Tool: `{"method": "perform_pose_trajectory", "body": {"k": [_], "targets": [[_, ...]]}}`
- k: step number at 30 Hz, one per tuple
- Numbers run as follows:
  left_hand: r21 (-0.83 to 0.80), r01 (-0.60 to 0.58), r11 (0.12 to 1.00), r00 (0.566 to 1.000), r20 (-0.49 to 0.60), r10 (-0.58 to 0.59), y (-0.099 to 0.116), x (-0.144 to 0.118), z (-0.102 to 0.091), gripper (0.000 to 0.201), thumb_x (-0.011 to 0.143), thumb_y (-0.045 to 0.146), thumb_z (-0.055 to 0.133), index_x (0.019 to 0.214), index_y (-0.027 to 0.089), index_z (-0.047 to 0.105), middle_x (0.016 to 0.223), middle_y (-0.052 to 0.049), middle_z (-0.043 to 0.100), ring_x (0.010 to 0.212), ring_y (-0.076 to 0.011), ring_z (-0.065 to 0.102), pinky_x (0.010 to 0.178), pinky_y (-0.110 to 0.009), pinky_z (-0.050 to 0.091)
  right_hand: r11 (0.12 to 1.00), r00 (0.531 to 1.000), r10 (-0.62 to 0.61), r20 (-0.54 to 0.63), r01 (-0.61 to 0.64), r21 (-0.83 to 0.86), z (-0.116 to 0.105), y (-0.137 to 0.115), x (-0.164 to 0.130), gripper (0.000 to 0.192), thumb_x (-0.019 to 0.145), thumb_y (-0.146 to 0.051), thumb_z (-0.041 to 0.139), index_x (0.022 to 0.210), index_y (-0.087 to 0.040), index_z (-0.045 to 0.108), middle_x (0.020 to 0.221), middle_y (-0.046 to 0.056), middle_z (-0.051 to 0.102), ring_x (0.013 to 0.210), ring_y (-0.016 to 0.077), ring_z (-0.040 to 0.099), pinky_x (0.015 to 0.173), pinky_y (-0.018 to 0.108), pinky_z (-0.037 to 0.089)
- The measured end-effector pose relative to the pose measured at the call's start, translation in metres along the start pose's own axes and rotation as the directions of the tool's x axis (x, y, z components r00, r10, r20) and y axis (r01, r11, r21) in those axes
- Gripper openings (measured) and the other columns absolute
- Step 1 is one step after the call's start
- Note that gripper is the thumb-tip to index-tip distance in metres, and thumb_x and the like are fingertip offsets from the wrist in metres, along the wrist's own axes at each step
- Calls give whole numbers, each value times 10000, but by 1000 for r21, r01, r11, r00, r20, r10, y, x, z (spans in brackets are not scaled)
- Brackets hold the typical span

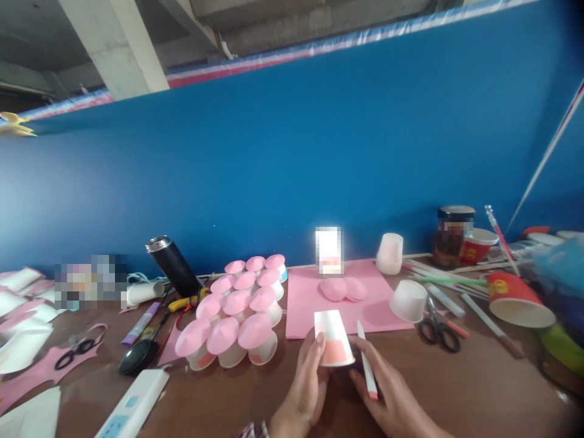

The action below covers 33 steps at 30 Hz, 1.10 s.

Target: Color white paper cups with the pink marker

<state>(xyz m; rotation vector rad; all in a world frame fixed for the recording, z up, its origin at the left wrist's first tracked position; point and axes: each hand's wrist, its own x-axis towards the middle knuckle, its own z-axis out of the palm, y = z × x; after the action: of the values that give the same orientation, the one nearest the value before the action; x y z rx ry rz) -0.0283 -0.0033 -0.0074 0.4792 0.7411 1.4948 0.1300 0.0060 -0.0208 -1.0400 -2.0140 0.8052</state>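
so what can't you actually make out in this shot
Head view:
- Card behind the pink sheet: pixelated, unreadable.
- Jar label: pixelated.
- Items at left: pixelated.
- Right hand: cut off by bottom edge; pen tip unclear.
- Paper cup in left hand: marking blurred.

Both hands low in frame, forearms entering from the bottom edge. Left hand (306,377) upright, thumb and fingers raised and pinched, palm turned inward. Right hand (392,395) beside it, palm partly up, fingers loosely curled, thumb pressing toward forefinger. Hands near each other, not touching. Wrists bent slightly inward.
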Motion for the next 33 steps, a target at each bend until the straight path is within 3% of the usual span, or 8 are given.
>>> {"method": "perform_pose_trajectory", "body": {"k": [21,27,33], "targets": [[18,14,1000,996,-90,-13,0,0,-2,404,715,393,772,1060,190,716,1132,-87,702,1211,-274,550,1088,-400,356,1000,999,-26,-26,26,4,-2,-2,1,421,883,-189,490,1299,-203,430,1236,127,646,1098,231,653,877,298,550],[-9,15,1000,999,-29,-15,-2,1,-2,434,732,387,757,1114,189,695,1163,-94,690,1183,-291,569,1067,-431,380,999,999,-37,-35,37,-5,-2,-3,0,412,881,-188,485,1290,-200,437,1228,128,645,1074,224,660,875,301,547],[-8,33,999,998,-45,-34,-2,1,-2,435,743,382,746,1127,187,684,1191,-96,677,1199,-297,558,1055,-426,395,999,999,-38,-37,36,-30,1,1,0,382,891,-195,474,1271,-201,432,1215,139,638,1062,219,658,879,307,539]]}}
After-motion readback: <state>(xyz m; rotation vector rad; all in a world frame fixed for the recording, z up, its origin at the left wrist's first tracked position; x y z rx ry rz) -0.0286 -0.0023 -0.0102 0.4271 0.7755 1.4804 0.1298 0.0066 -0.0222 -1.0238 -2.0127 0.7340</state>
